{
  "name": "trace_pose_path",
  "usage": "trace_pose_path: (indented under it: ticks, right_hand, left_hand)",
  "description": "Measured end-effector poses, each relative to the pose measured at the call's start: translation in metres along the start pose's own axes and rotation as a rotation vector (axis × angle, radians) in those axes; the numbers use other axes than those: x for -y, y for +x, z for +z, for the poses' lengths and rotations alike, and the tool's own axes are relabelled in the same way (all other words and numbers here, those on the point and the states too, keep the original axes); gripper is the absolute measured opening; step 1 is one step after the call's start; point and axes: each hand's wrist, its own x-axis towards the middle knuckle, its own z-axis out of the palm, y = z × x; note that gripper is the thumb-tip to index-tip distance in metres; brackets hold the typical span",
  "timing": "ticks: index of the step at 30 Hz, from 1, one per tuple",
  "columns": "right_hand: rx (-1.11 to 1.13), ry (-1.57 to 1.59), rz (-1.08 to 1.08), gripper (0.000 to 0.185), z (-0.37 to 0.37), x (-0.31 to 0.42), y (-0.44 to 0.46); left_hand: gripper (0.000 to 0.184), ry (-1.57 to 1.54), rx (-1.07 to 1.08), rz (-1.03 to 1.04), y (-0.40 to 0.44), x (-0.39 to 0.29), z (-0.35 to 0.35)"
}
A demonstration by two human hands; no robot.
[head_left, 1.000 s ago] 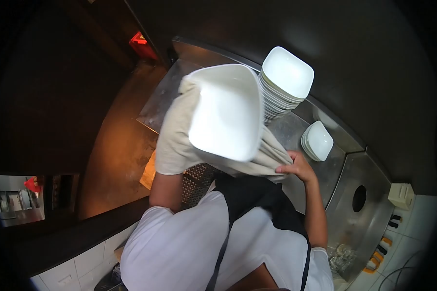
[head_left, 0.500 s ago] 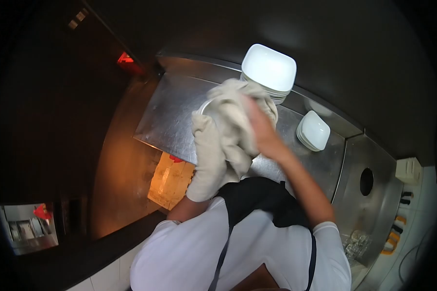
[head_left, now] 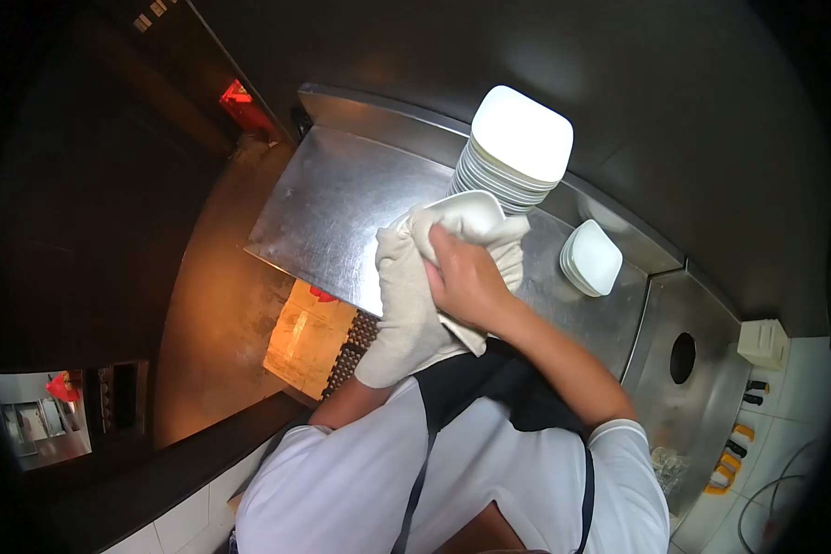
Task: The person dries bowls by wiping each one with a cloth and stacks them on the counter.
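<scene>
As the bowl (head_left: 477, 209) rim reappears over the table's (head_left: 342, 212) near edge, your right hand (head_left: 473, 284) curls closed on cloth (head_left: 406, 323); your left hand's grip is hidden.

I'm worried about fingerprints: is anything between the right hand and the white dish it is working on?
Yes: the beige cloth is bunched between the right hand and the white dish. I see no other object between them.
</scene>
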Motion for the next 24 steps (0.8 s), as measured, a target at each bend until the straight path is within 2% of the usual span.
trace_pose_path:
  ticks: [3, 4, 5, 6, 7, 8, 10, 11, 14, 15, 18, 19, 22, 24]
  right_hand:
    - [0.466, -0.045, -0.045, 0.026, -0.034, -0.015, -0.005]
    - [0.441, -0.143, -0.009, 0.025, -0.040, -0.022, -0.008]
    - [0.414, -0.243, 0.024, 0.025, -0.045, -0.030, -0.008]
    - [0.387, -0.342, 0.055, 0.025, -0.048, -0.034, -0.008]
    - [0.218, -0.386, 0.033, 0.024, -0.047, -0.033, -0.008]
    - [0.098, -0.352, 0.046, 0.024, -0.042, -0.026, -0.005]
    - [-0.144, -0.285, 0.078, 0.025, -0.026, -0.005, 0.009]
    - [-0.173, -0.183, 0.057, 0.025, -0.014, -0.002, 0.008]
    - [0.109, -0.080, 0.034, 0.026, -0.007, 0.005, -0.001]
    - [0.198, -0.037, 0.035, 0.024, -0.015, 0.004, -0.003]
    - [0.369, -0.066, -0.124, 0.022, -0.044, -0.009, -0.015]
    - [0.360, -0.129, -0.110, 0.020, -0.059, -0.007, -0.018]
    - [0.089, -0.199, -0.042, 0.028, -0.087, -0.001, -0.027]
    - [-0.111, -0.157, -0.027, 0.040, -0.083, -0.007, -0.042]
  left_hand:
    - [0.031, -0.384, 0.001, -0.126, 0.007, -0.008, -0.006]
    - [0.031, -0.592, 0.029, -0.162, 0.008, -0.010, -0.011]
    - [0.030, -0.993, 0.107, -0.211, 0.009, -0.009, -0.014]
    - [0.029, -1.829, 0.189, -0.340, 0.009, -0.004, -0.015]
    - [0.029, -2.387, 0.262, -0.541, 0.009, 0.001, -0.014]
    - [0.028, -2.546, 0.317, -0.656, 0.008, 0.005, -0.010]
    - [0.034, -1.852, 0.200, -0.632, 0.007, 0.004, -0.006]
    - [0.036, -1.505, 0.149, -0.603, 0.007, 0.003, -0.005]
    - [0.045, -0.467, 0.018, -0.453, 0.009, 0.000, -0.001]
    - [0.041, -0.285, -0.031, -0.239, 0.015, -0.003, 0.000]
    - [0.018, 0.061, -0.018, -0.093, 0.025, -0.008, -0.013]
    - [0.017, 0.056, -0.013, -0.059, 0.031, -0.008, -0.019]
    - [0.016, 0.038, -0.011, 0.045, 0.055, 0.005, -0.054]
    - [0.010, 0.136, 0.037, 0.091, 0.057, 0.004, -0.061]
